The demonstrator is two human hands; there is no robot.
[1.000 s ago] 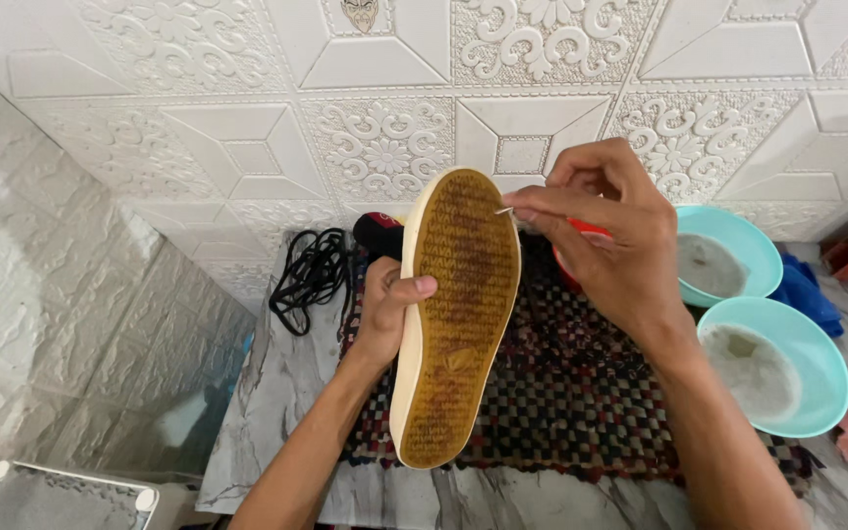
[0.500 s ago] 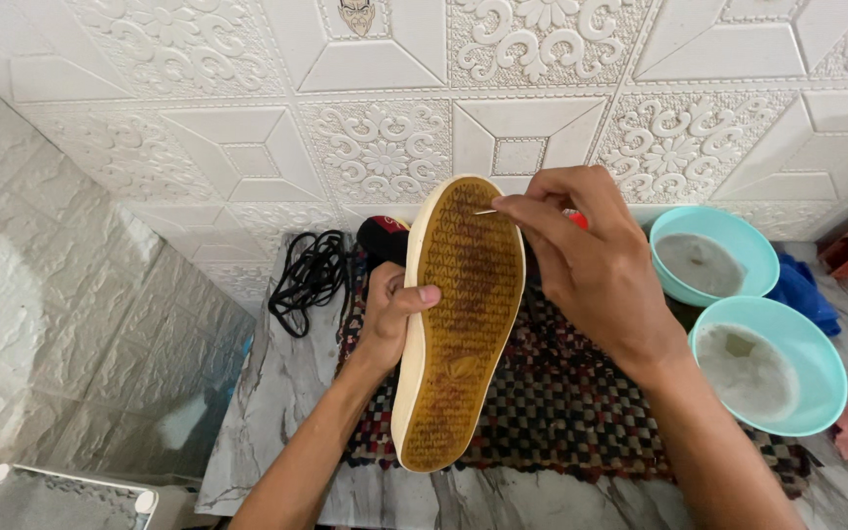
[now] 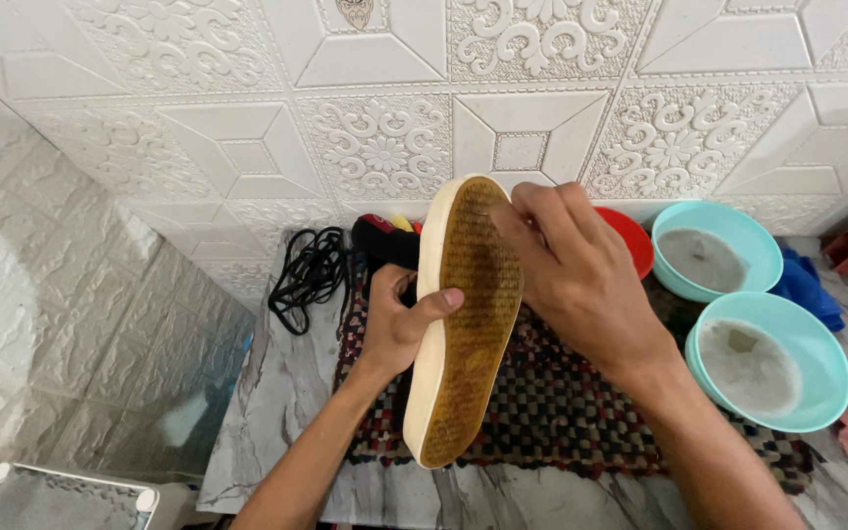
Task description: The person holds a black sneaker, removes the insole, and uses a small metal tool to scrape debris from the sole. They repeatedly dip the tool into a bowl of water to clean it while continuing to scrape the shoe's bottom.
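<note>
Shoe (image 3: 465, 324) stands in the middle of my view, held above a checked mat (image 3: 561, 412) with its brown sole turned up to me and its toe pointing to the wall. I see the left hand (image 3: 399, 324) holding it from the left side, the fingers closed around the upper and the thumb pressed on the cream edge of the sole. The right hand (image 3: 576, 280) lies over the upper right part of the sole, near the toe, with the fingers bent and close together; I cannot tell if they pinch something, because the hand hides the tips. Behind the shoe, a black cord (image 3: 311, 275) lies in a loose bundle on the marble table (image 3: 286, 393). To the right, two turquoise bowls (image 3: 767, 363) with cloudy water stand close to each other, and a red bowl (image 3: 630, 236) shows partly behind the right hand. A blue cloth (image 3: 807, 285) lies beside the far bowl.
</note>
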